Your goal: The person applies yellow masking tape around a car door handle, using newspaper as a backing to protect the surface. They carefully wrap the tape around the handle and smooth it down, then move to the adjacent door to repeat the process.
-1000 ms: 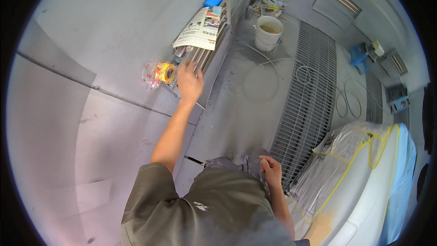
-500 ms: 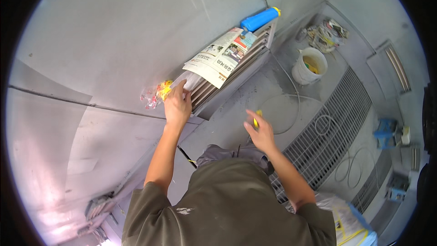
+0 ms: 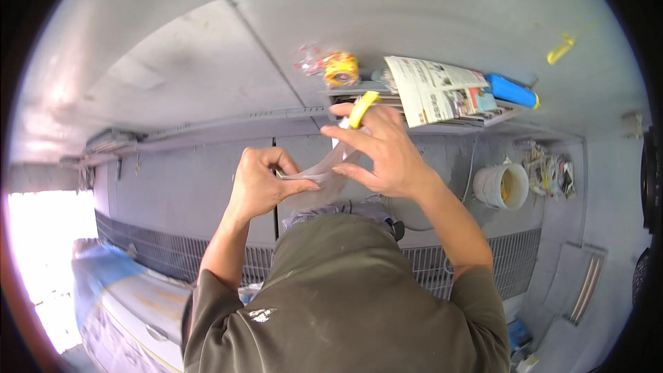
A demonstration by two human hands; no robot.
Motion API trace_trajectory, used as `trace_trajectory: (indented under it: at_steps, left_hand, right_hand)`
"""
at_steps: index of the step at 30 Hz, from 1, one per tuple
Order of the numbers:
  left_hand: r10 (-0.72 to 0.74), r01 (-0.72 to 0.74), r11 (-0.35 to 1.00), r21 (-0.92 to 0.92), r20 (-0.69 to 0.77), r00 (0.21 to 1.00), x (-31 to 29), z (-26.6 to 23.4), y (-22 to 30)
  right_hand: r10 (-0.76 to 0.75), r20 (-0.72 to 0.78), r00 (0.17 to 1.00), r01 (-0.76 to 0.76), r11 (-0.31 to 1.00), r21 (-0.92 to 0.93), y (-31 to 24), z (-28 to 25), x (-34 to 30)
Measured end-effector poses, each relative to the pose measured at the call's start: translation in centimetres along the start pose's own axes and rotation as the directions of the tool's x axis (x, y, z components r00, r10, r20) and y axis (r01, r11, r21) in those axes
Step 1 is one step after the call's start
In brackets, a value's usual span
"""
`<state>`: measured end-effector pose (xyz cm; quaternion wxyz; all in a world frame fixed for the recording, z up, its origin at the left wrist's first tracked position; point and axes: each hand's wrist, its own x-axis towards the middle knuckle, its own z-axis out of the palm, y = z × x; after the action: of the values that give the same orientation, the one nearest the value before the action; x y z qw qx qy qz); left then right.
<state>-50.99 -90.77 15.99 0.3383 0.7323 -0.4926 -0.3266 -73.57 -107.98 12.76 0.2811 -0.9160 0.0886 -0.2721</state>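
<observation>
My left hand (image 3: 259, 183) is closed, pinching the edge of a thin, translucent whitish sheet (image 3: 321, 174) between thumb and fingers. The sheet curves up toward my right hand (image 3: 387, 148), whose thumb and fingers come to its far side; whether they grip it I cannot tell. A short yellow strip-like piece (image 3: 363, 108) is held between the fingers of that hand and sticks up past them; its exact kind is unclear. Both hands are in front of my chest, short of the wall shelf (image 3: 494, 119).
The shelf bears a newspaper (image 3: 431, 93) and a blue roll (image 3: 511, 91). Beside it are a yellow tape roll (image 3: 340, 69) and crumpled clear plastic. A white bucket (image 3: 492, 186) stands right near crumpled paper (image 3: 549, 173). Floor grating (image 3: 511, 252) runs behind; a plastic-covered car-like body (image 3: 138, 311) is left.
My view has swung left. My left hand has drawn the whitish sheet away from the shelf, and my right hand has come up to it with the yellow piece.
</observation>
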Motion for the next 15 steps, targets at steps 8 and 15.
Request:
trace_trajectory:
  at_steps: [8,15]
  left_hand:
    - [0.107,-0.146,0.725,-0.673,-0.099,0.989,-1.1,-7.5,-7.0]
    - [0.327,-0.307,0.922,-0.238,0.051,0.943,-0.9,-13.0,-11.2]
  right_hand:
    - [0.303,0.475,0.826,-0.557,0.573,0.601,-2.5,6.2,5.7]
    - [0.394,0.458,0.797,-0.56,0.766,0.315,-8.5,9.5,8.7]
